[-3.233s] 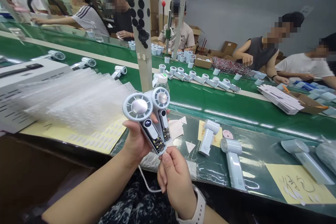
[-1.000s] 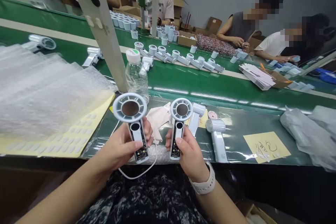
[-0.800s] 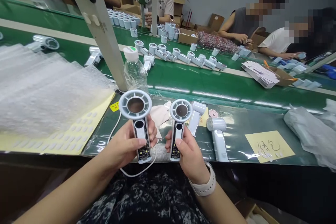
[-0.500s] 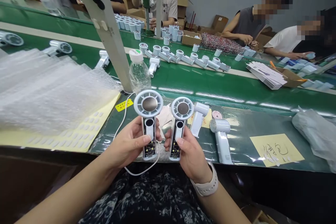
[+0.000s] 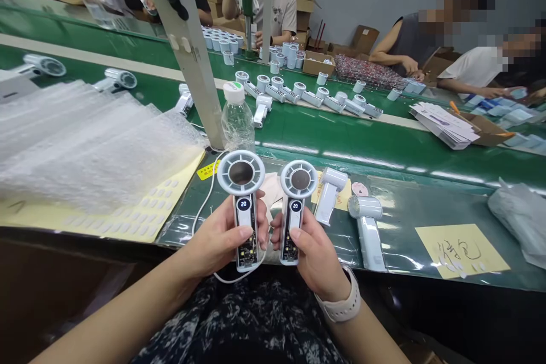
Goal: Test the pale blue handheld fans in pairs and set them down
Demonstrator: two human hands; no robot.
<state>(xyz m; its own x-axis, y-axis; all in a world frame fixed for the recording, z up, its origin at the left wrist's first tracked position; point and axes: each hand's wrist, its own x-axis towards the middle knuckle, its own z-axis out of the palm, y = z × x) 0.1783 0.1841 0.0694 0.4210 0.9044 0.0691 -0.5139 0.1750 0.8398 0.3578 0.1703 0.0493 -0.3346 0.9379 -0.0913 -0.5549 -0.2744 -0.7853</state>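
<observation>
Below the water bottle (image 5: 237,116), over the green counter (image 5: 409,222), the left hand (image 5: 217,239) and right hand (image 5: 313,250) each wrap fingers (image 5: 244,232) around a white handheld fan (image 5: 246,222); co-workers (image 5: 405,45) sit beyond.

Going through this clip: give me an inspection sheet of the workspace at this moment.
Surface: green conveyor belt, with a glossy green mat at the near edge.
Things in hand: left fan and right fan, handheld, both displays reading 20.
Hands: left hand grips the left fan; right hand grips the right fan.
Clutter: bubble wrap, yellow sticker sheet, water bottle, two more fans.
Cables: one white cable, running under the hands.
Surroundings: co-worker along the belt, cardboard boxes.
</observation>
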